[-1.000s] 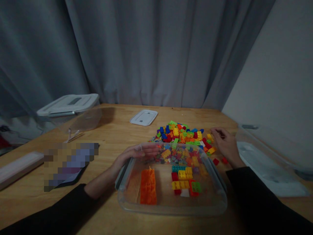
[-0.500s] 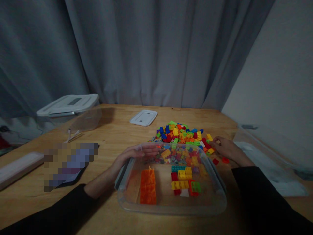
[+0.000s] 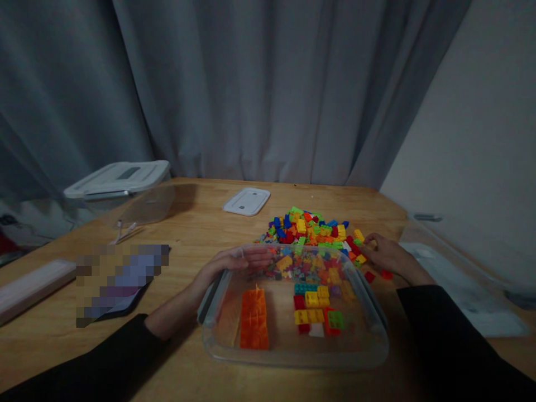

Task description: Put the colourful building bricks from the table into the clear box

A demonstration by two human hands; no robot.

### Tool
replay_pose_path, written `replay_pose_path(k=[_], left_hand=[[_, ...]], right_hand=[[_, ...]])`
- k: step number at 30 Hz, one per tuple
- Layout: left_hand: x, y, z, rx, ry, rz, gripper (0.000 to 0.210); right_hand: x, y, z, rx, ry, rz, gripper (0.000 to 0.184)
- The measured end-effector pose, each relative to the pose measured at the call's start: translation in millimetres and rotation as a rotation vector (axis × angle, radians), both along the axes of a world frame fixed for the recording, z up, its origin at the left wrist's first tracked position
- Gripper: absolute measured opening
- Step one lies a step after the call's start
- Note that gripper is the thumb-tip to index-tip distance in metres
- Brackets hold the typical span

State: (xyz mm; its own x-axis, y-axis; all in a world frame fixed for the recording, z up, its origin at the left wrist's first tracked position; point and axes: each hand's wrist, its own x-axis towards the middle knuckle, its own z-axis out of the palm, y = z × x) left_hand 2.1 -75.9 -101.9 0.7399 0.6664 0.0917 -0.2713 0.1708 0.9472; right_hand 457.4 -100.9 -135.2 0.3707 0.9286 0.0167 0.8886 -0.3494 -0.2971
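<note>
A clear plastic box (image 3: 293,360) stands open in front of me. In it lie a large orange block (image 3: 254,319) and a cluster of building bricks (image 3: 314,300) in yellow, red, teal, green and white. My left hand (image 3: 234,262) holds the box's far left corner, fingers stretched along the outside of the far wall and thumb near the rim. My right hand (image 3: 383,254) is at the right edge of a heap of colourful building bricks (image 3: 312,230), its fingers curled together. What it pinches, if anything, is hidden. Two loose red pieces (image 3: 369,277) lie just below it.
A lidded clear bin (image 3: 125,190) stands back left, and a white lid (image 3: 247,201) lies behind the heap. On the left are a pixelated flat object (image 3: 125,282), a white cable and a long white box (image 3: 37,285). Another clear bin (image 3: 460,279) stands at right.
</note>
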Motion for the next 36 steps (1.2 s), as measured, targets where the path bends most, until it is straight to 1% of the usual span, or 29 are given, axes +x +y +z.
replay_pose_path(k=[4,9,15,21,26,30,36], left_hand=[[0.6,0.4,-0.6,0.001,-0.007,-0.025,0.049],[-1.5,-0.3,-0.2,-0.006,0.014,-0.013,0.047],[0.0,5.2,-1.5,0.032,0.011,-0.051,0.050],[2.0,2.3,-1.6,-0.027,0.006,0.003,0.048],[2.2,3.1,-1.1,0.009,0.006,-0.024,0.048],[2.2,3.1,-0.7,0.013,0.015,-0.012,0.048],[3.1,-2.6,0.9,-0.017,-0.003,0.002,0.050]], right_hand=[[0.1,0.7,-1.5,0.025,-0.001,-0.006,0.040],[1.0,1.9,-4.0,0.045,-0.016,-0.011,0.040],[-3.1,0.9,-0.4,0.024,-0.041,-0.028,0.041],[-4.8,0.9,2.3,-0.017,-0.038,-0.043,0.038],[0.7,1.7,-2.7,-0.005,-0.029,-0.029,0.038],[3.0,3.0,-5.8,0.001,-0.005,-0.032,0.040],[1.2,3.2,-3.1,0.006,-0.010,-0.041,0.038]])
